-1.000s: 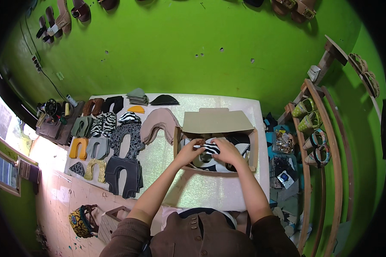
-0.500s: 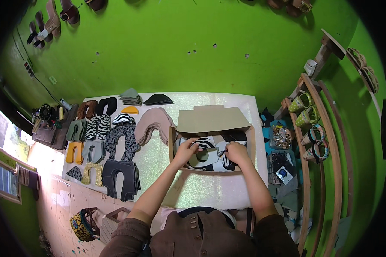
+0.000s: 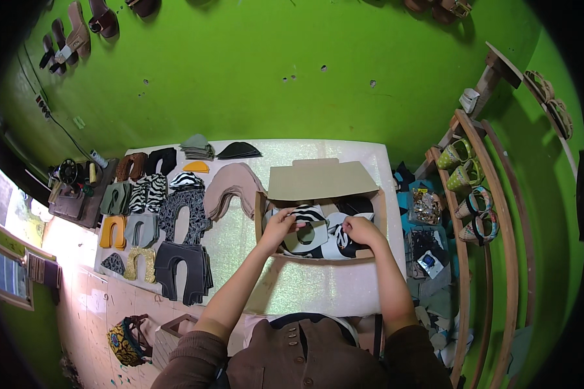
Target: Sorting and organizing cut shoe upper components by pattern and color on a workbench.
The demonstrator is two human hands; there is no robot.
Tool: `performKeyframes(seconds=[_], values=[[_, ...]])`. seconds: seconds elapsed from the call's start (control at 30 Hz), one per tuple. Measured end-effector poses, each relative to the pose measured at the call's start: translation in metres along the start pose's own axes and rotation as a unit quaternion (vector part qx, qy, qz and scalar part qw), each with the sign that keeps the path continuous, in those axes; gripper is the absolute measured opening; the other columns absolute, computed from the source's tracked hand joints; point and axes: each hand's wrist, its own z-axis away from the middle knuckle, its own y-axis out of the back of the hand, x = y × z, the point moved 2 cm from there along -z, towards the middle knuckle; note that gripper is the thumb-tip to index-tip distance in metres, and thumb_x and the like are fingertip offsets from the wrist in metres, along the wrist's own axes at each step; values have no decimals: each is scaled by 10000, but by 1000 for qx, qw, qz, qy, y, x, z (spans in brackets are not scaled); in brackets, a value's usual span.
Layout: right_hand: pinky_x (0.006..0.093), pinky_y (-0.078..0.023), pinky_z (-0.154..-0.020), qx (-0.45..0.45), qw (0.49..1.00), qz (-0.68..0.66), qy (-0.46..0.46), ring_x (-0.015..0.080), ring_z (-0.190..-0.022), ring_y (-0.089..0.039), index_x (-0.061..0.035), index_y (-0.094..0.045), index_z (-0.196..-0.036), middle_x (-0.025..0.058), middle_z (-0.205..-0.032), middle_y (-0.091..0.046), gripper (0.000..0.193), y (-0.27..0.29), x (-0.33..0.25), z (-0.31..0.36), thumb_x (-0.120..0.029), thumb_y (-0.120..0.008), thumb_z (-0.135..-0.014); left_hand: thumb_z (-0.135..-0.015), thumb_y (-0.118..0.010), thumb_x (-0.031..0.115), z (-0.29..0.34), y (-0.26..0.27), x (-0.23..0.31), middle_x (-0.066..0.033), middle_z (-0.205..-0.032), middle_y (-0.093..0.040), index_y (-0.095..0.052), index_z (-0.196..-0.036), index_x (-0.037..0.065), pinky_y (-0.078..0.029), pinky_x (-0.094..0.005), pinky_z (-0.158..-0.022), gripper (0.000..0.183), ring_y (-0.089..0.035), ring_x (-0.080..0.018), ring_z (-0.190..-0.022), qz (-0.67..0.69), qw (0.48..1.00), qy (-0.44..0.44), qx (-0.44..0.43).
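An open cardboard box [image 3: 261, 217] stands on the white table [image 3: 305, 288], its flap raised at the back. Inside lie zebra-striped, black and white cut shoe-upper pieces. My left hand [image 3: 280, 225] grips a pale U-shaped piece [image 3: 305, 237] at the box's left side. My right hand [image 3: 360, 228] is over the box's middle, fingers pinched on the same bundle of pieces; exactly what it holds is partly hidden.
Rows of cut shoe uppers in black, grey, zebra, yellow and pink [image 3: 175, 214] cover the table's left half. A sewing tool tray [image 3: 78, 188] sits far left. A wooden rack with sandals [image 3: 474, 194] stands on the right. A patterned bag [image 3: 124, 340] lies on the floor.
My hands have moved slightly apart inside the box, and a pale U-shaped piece has come up in the left hand.
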Motion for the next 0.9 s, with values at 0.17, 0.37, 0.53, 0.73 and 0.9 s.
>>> performKeyframes(seconds=[0.17, 0.37, 0.53, 0.73, 0.9], values=[[393, -458, -668, 79, 997, -23, 10, 339, -762, -579, -40, -580, -863, 163, -791, -611, 135, 18, -21, 7, -141, -526, -792, -916, -392, 102, 4, 5, 4, -81, -1034, -577, -462, -1157, -3, -473, -220, -729, 272, -617, -162, -880, 40, 999, 25, 17], [414, -446, -672, 223, 971, 8, 84, 329, -801, -559, -38, -562, -865, 133, -834, -597, 128, 44, -39, 12, -141, -493, -831, -916, -389, 107, 6, 4, 6, -82, -1026, -586, -453, -1171, 3, -479, -224, -749, 283, -617, -159, -884, 53, 998, 36, 16], [365, -431, -683, 327, 930, -77, 150, 314, -793, -548, -24, -577, -852, 129, -821, -591, 99, 68, -60, 17, -101, -524, -820, -921, -378, 125, 9, 6, 7, -84, -1029, -587, -450, -1175, 16, -480, -227, -766, 286, -612, -165, -910, 59, 997, 39, 13], [320, -397, -748, 239, 940, -108, 220, 255, -820, -501, -38, -622, -855, 81, -785, -571, 113, 55, -74, 7, -106, -552, -798, -922, -347, 110, 15, -1, 14, -108, -1107, -547, -420, -1198, 1, -475, -249, -808, 306, -593, -202, -967, 72, 995, 62, -28], [345, -399, -802, 123, 953, -80, 267, 253, -867, -508, -101, -656, -841, 52, -823, -591, 115, 35, -82, -5, -153, -567, -789, -894, -357, 66, 21, -10, 18, -108, -1109, -539, -388, -1229, -17, -470, -242, -830, 347, -584, -201, -988, 46, 988, 87, -118]])
